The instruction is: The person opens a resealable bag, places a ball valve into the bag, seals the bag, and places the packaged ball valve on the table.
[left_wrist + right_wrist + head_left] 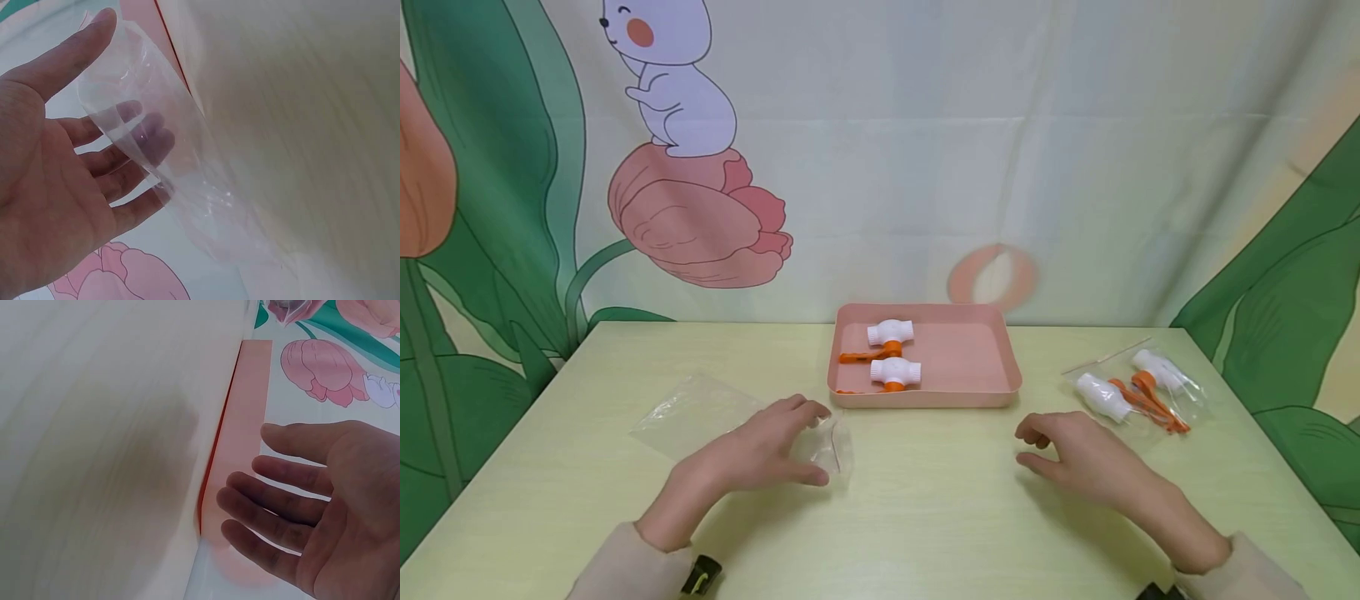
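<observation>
Taking the pale wood-grain tabletop (910,525) as a dial, with twelve at the printed curtain (880,167), the left hand (752,450) is at about nine o'clock, over a flat clear zip-lock bag (688,412). Its grip is wide, thumb well apart from the fingers; the left wrist view shows several fingertips through the plastic film. That bag reaches out past the hand toward ten and three, its red seal line just beyond the thumb and fingers.

The right hand (1090,458) is at three o'clock, its grip loosely bent, moderately wide and holding nothing. Near it, at two, lies a filled plastic bag (1193,396) with two white ball valves inside, their orange handles pointing toward four.

At twelve stands a pink tray (966,354). Two more white valves lie on its nine o'clock side: the upper valve (891,332) at ten with its orange handle pointing to nine, the lower valve (897,370) at eight, its handle partly hidden by the near wall.
</observation>
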Demonstrator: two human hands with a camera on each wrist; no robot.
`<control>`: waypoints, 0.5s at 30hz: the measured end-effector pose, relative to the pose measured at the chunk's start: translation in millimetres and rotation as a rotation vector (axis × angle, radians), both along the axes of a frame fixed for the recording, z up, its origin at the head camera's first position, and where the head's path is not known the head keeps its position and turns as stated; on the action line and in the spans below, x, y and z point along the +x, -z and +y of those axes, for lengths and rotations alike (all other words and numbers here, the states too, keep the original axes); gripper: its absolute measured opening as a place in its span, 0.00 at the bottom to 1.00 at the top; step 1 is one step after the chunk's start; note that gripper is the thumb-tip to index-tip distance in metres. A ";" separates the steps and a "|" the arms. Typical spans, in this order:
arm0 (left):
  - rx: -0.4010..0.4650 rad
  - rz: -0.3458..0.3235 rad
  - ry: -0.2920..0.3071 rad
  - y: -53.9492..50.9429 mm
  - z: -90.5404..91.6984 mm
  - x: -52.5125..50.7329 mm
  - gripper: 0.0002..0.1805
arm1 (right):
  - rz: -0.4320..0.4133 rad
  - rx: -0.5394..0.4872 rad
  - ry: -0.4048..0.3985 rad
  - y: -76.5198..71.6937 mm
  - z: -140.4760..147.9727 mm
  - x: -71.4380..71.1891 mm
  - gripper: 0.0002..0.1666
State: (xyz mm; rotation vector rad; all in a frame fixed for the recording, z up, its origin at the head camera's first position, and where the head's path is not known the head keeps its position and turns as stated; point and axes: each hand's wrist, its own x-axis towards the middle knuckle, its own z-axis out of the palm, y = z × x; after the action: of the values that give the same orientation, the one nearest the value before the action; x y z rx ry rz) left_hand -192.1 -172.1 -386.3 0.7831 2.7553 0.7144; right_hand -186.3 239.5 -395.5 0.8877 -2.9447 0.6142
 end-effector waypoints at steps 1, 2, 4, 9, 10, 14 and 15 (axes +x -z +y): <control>0.003 -0.001 0.000 0.2 1.2 0.7 0.40 | -0.003 -0.005 0.001 -0.1 -1.0 0.2 0.09; 0.006 -0.003 0.001 0.6 2.4 1.3 0.40 | -0.002 -0.010 0.001 -0.3 -2.1 0.5 0.08; 0.009 -0.008 0.000 1.4 5.0 2.6 0.40 | -0.003 -0.021 -0.001 -0.9 -4.9 1.1 0.06; 0.018 0.012 0.027 1.8 11.7 6.4 0.39 | -0.003 -0.054 -0.020 -2.1 -12.7 3.3 0.05; 0.019 0.022 0.035 1.7 13.1 7.2 0.39 | -0.004 -0.060 -0.023 -2.2 -14.1 3.9 0.05; 0.020 0.038 0.050 1.1 19.5 10.2 0.39 | 0.006 -0.077 -0.030 -2.0 -19.9 5.9 0.06; 0.020 0.036 0.050 0.8 21.2 11.2 0.39 | 0.007 -0.082 -0.036 -2.0 -21.5 6.1 0.06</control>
State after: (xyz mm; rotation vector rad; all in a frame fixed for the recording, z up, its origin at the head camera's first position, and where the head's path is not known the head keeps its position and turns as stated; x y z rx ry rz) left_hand -180.8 -150.9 -387.1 0.8734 2.7540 0.7258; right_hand -180.2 218.0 -393.5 0.9348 -2.8798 0.7260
